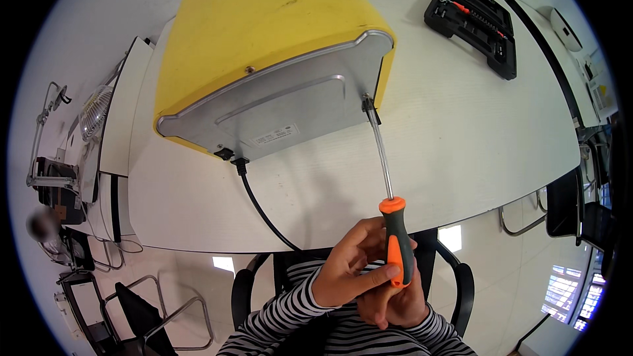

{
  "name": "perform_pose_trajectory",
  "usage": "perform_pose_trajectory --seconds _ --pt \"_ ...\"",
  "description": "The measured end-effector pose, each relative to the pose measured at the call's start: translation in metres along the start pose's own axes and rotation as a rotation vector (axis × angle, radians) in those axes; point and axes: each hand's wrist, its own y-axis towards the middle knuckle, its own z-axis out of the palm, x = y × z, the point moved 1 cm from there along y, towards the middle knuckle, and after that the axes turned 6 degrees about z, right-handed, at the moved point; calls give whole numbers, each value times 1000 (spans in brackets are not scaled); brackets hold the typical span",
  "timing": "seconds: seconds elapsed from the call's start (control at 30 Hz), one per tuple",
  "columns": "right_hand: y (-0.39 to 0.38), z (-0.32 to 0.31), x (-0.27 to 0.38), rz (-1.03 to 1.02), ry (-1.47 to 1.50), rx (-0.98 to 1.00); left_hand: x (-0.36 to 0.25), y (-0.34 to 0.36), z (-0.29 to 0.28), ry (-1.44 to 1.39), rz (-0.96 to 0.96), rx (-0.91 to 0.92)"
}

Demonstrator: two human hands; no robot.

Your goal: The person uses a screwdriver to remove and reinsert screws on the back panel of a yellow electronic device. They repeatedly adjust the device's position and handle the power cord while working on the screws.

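Note:
Both of my hands are at an orange and dark green screwdriver (399, 250). My left hand (353, 267) grips the handle from its left side, thumb lying on the orange part. Around the handle's lower right side curls my right hand (405, 300), partly hidden behind it. The long metal shaft reaches away from me, its tip at the right end of a grey metal panel (297, 105), where a screw seems to sit. This panel closes the near face of a large yellow-cased machine (264, 20). A black power cord (254, 201) is plugged into the panel's lower left.
An open black tool case (471, 23) with bits and an orange-handled tool lies at the table's far right. The white table's (461, 138) front edge is just beyond my hands. Black chairs (142, 316) stand around, and a fan (95, 113) and another person (56, 237) are at left.

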Motion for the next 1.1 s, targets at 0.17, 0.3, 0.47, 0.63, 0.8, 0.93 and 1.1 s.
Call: perform_pose_trajectory --seconds 0.17,0.3,0.47,0.63,0.8,0.93,1.1 --pt "-7 -5 5 -47 -345 -149 -4 2 2 17 -17 -18" --pt "-7 -3 9 -167 -621 -209 1 1 0 79 7 -49" --pt "-5 4 6 -126 -526 -185 3 2 1 4 -41 -13" --pt "-5 -4 0 -70 -189 -87 3 2 4 -195 -40 19" --pt "3 2 4 -25 5 67 3 2 3 -127 -41 38" --pt "0 2 6 -92 -132 -139 -1 1 1 -30 -62 24" --pt "-7 1 15 -277 -634 -181 0 1 3 30 -85 -3"
